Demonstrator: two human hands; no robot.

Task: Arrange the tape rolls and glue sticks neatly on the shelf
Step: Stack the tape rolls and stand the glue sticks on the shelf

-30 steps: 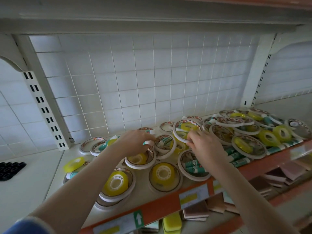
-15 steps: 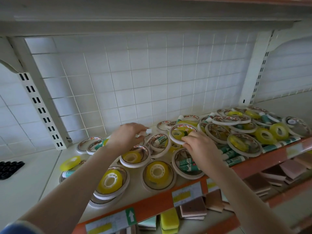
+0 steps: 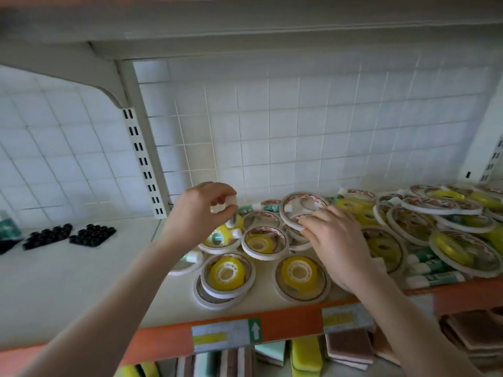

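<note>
Tape rolls point(image 3: 296, 276) and glue sticks point(image 3: 432, 277) are lying jumbled across the shelf point(image 3: 168, 303), piling thicker toward the right. Left hand point(image 3: 198, 213) is hovering above the left rolls, pinching a glue stick point(image 3: 232, 210); right hand point(image 3: 337, 243) is resting on rolls mid-shelf. Sponges point(image 3: 304, 355) are sitting on the level below.

Single head view, close, facing forward-down onto shelf point(image 3: 272, 303) front

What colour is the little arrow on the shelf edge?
The arrow is white on a green square, seen in the head view.
</note>
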